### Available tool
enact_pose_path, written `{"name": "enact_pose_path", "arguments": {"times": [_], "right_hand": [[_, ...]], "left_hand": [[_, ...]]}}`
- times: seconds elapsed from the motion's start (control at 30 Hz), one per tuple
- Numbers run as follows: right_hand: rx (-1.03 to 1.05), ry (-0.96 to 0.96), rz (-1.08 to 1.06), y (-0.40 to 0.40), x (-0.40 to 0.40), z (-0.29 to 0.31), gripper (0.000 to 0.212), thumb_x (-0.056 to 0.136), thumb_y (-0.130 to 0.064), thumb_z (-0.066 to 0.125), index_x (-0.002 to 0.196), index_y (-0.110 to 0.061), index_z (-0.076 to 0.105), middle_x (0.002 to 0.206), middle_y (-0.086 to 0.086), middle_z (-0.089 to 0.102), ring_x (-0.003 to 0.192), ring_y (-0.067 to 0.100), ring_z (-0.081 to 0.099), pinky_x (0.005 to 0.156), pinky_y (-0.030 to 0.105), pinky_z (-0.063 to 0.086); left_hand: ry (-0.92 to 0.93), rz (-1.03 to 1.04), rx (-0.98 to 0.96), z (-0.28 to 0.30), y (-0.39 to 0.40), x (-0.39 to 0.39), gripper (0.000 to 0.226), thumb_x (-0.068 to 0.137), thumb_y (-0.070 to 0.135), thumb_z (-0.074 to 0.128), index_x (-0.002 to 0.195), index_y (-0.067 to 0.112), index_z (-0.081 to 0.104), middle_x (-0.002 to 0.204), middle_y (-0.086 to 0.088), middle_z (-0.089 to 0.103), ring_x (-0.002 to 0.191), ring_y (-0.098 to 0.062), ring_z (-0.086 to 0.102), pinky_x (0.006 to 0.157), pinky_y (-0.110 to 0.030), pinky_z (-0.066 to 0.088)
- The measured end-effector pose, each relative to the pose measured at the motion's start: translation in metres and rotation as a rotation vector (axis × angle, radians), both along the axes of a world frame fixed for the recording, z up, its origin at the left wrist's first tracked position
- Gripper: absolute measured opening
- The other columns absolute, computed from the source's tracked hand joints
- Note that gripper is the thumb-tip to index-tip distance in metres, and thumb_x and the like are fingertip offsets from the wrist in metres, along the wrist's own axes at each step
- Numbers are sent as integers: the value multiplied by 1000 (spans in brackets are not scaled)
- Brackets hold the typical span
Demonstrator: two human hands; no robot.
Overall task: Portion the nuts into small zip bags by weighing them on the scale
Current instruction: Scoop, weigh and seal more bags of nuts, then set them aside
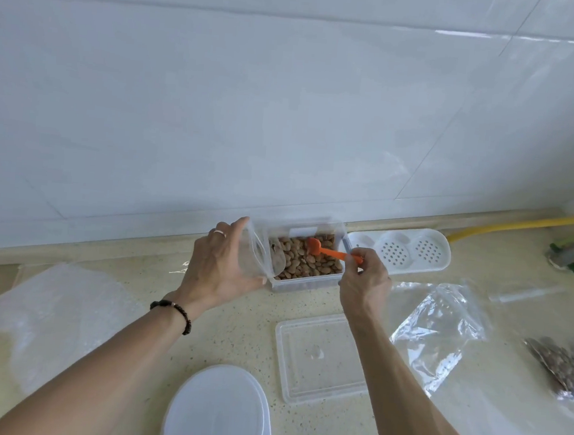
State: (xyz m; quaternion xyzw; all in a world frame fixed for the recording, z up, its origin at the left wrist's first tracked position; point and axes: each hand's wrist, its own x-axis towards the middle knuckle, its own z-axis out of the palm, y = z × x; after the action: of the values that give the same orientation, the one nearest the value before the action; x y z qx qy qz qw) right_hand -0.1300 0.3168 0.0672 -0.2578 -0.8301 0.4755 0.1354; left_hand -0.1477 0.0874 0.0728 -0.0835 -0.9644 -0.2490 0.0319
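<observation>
A clear plastic box (308, 282) full of brown nuts (304, 263) stands on the counter by the wall. My left hand (221, 265) holds a small clear zip bag (262, 255) upright at the box's left side, its mouth open toward the nuts. My right hand (363, 280) pinches the handle of an orange scoop (327, 251), whose bowl is over the nuts. A white scale (218, 414) sits near the front edge, between my forearms.
The box's clear lid (322, 357) lies in front of it. An empty zip bag (441, 329) and a filled bag of nuts (565, 366) lie at the right. A stack of plastic bags (48, 315) lies at the left. A white perforated tray (410, 251) sits by the wall.
</observation>
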Motion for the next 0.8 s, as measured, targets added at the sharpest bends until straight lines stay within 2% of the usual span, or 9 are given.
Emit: {"name": "enact_pose_path", "arguments": {"times": [0.07, 0.13, 0.23, 0.4, 0.57, 0.7, 0.8], "right_hand": [[-32, -46, 48, -7, -1, -3, 10, 96, -19, 55, 97, -21, 65, 79, -3, 67, 62, 22, 67, 53, 34, 54], [-116, -77, 7, -8, -3, -6, 9, 96, -16, 56, 98, -18, 64, 81, 0, 67, 58, 19, 67, 46, 25, 49], [-304, -79, -143, -3, -4, -7, 10, 93, -9, 58, 100, -11, 65, 77, 6, 68, 50, 16, 64, 51, 27, 51], [-483, -51, -298, 15, 0, 1, 10, 92, -3, 59, 97, -11, 63, 76, 6, 68, 40, 9, 56, 49, 26, 48], [-541, -22, -327, 30, 8, 18, 13, 90, -3, 61, 97, -13, 65, 75, 3, 68, 44, 11, 56, 57, 29, 51], [-538, 42, -274, 35, 12, 39, 11, 90, -5, 62, 98, -12, 66, 75, 3, 69, 43, 11, 54, 53, 27, 49], [-461, 82, -176, 33, 13, 55, 8, 93, -7, 61, 97, -12, 65, 73, 5, 67, 42, 8, 55, 50, 25, 48]], "left_hand": [[-6, -5, -13, -1, -2, 1, 107, 60, 55, 79, 146, 19, 26, 121, -9, 49, 113, -25, 50, 101, -39, 36], [-17, -8, -29, -3, -3, 1, 107, 60, 57, 78, 146, 20, 25, 122, -9, 50, 115, -25, 49, 102, -40, 36], [-18, -14, -33, -6, 1, 1, 106, 61, 57, 77, 146, 21, 25, 123, -9, 50, 116, -24, 48, 102, -40, 36], [-29, -12, -23, -9, 12, -1, 104, 62, 57, 77, 145, 20, 27, 121, -7, 50, 118, -24, 47, 99, -39, 36], [-88, 14, -61, -4, 27, -9, 100, 66, 53, 76, 145, 20, 25, 125, -8, 47, 117, -25, 46, 96, -39, 37], [-147, 18, -100, 0, 38, -18, 99, 66, 54, 75, 144, 20, 25, 126, -8, 46, 119, -25, 46, 92, -38, 39], [-172, 4, -86, 3, 46, -20, 99, 67, 53, 75, 144, 18, 24, 130, -9, 44, 122, -25, 44, 92, -38, 38]]}}
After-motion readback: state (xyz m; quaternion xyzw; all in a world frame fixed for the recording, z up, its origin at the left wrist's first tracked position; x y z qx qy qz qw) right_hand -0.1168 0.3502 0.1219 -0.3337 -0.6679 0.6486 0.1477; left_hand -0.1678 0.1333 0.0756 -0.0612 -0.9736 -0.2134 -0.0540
